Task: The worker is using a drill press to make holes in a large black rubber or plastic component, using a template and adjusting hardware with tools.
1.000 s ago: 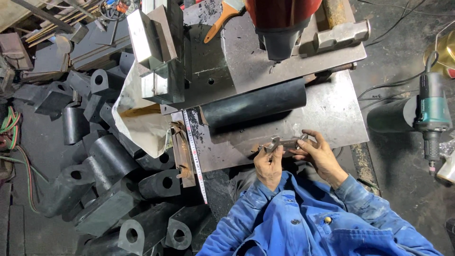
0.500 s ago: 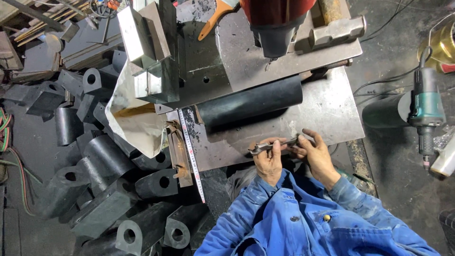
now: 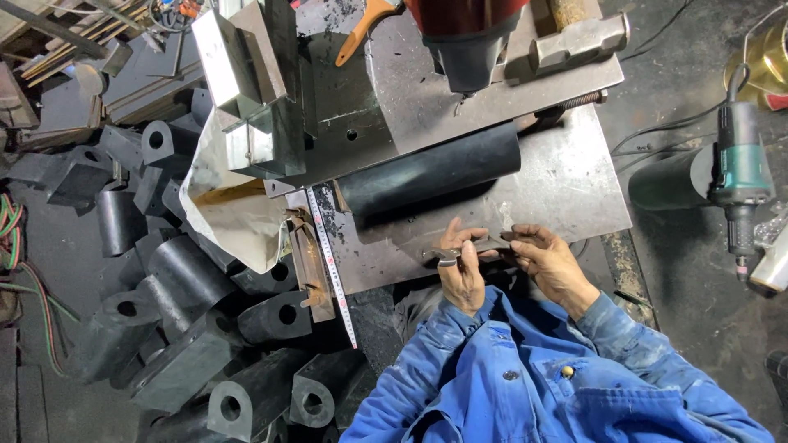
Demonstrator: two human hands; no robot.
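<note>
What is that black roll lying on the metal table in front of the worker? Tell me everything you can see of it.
The black cylinder is long, smooth and matt, rubber or plastic by its look. It lies on its side on the steel plate, slanted so its right end sits farther from the person than its left. Its flat left end shows, and its far side tucks under the edge of an upper metal plate. Neither hand touches it: the left hand and right hand hold a small grey metal piece nearer the person.

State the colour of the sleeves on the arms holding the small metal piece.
Blue sleeves, paint-flecked; head view.
</note>
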